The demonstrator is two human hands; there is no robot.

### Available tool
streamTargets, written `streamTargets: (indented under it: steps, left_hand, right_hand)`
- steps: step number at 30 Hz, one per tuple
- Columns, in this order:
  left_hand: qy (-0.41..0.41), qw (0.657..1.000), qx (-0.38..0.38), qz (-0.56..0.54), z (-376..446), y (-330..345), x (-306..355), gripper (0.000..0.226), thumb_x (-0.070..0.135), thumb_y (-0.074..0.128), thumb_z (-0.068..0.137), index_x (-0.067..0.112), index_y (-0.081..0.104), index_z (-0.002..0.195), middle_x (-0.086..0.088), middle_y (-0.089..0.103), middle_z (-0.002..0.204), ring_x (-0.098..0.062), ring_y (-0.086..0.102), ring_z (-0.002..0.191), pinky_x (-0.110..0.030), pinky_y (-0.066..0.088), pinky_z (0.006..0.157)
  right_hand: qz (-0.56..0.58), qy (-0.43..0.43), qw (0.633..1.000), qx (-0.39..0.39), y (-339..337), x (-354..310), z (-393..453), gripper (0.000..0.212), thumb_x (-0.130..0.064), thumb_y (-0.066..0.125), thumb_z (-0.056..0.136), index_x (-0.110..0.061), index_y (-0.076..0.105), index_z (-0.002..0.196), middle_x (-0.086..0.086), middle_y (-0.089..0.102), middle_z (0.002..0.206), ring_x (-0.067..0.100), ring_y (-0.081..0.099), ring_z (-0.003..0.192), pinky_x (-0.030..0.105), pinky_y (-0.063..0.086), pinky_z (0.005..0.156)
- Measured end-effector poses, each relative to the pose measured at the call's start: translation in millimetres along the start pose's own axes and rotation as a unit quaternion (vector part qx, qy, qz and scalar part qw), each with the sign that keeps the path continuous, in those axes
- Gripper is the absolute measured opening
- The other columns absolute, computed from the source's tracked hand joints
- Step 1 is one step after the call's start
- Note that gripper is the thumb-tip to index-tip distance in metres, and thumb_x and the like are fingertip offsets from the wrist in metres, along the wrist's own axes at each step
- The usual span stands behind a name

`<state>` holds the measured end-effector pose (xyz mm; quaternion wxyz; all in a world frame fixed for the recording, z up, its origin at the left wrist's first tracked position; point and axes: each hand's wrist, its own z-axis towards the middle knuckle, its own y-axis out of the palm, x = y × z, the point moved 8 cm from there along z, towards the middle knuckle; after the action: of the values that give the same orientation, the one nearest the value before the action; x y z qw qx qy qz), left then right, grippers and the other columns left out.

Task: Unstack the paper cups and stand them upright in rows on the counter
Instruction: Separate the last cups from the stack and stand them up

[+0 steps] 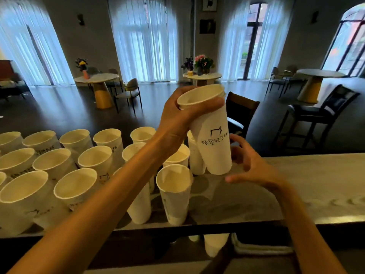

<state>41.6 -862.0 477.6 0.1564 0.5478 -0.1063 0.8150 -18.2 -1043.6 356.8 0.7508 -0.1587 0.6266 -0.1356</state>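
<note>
Beyond the counter you face a large dim room with tall curtained windows, then round tables and chairs. On the counter's pale grained top, upright cups stand in rows toward its left. Above it, your left hand clamps the rim of the cup stack, tilted; your right hand curls loosely spread behind its base.
</note>
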Motion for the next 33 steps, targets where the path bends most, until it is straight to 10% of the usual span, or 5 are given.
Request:
streamTargets:
  steps: [5,12,16,26,33]
  left_hand:
    - [0.008,0.998,-0.037,0.053,-18.6,33.7,-11.0,0.057,0.043,0.086,0.064,0.026,0.061,0.112,0.002,0.071,0.107,-0.012,0.07,0.097,-0.031,0.06,0.083]
    - [0.045,0.994,0.038,0.09,-19.9,13.2,4.2,0.072,0.039,0.092,0.063,0.028,0.053,0.122,0.011,0.062,0.116,-0.006,0.061,0.105,-0.023,0.054,0.084]
    - [0.072,0.993,0.08,0.054,-12.5,-10.0,22.9,0.079,0.057,0.082,0.052,0.033,0.053,0.121,0.008,0.064,0.118,-0.01,0.064,0.107,-0.029,0.059,0.085]
    - [0.087,0.987,0.113,0.07,-10.9,-38.9,36.2,0.092,0.067,0.075,0.055,0.022,0.054,0.132,0.003,0.066,0.121,-0.015,0.066,0.107,-0.036,0.059,0.091]
    - [0.082,0.991,-0.004,0.101,-44.4,-3.1,38.6,0.072,0.057,0.087,0.058,0.036,0.059,0.121,0.023,0.068,0.108,0.003,0.065,0.101,-0.019,0.058,0.08]
  right_hand:
    - [0.046,-0.015,0.997,0.062,3.1,-36.2,-16.9,0.064,-0.027,0.08,0.067,-0.031,0.053,0.125,-0.013,0.07,0.115,0.007,0.066,0.107,0.036,0.057,0.09]
    - [-0.001,0.014,0.987,0.158,23.7,17.1,-11.8,0.077,-0.032,0.091,0.061,-0.054,0.045,0.118,-0.024,0.06,0.115,0.002,0.06,0.109,0.018,0.053,0.078]
    - [-0.04,0.087,0.985,0.141,53.1,76.1,-1.0,0.078,-0.036,0.089,0.061,-0.038,0.044,0.125,-0.022,0.054,0.117,0.012,0.055,0.117,0.038,0.052,0.095]
    - [-0.024,0.105,0.987,0.116,63.6,93.2,11.0,0.088,-0.031,0.091,0.059,-0.042,0.038,0.129,-0.014,0.052,0.128,0.017,0.049,0.127,0.039,0.047,0.102]
    - [-0.037,-0.004,0.994,0.101,11.0,40.2,-44.0,0.117,-0.015,0.095,0.053,-0.038,0.025,0.144,-0.01,0.049,0.135,0.0,0.05,0.122,0.004,0.044,0.086]
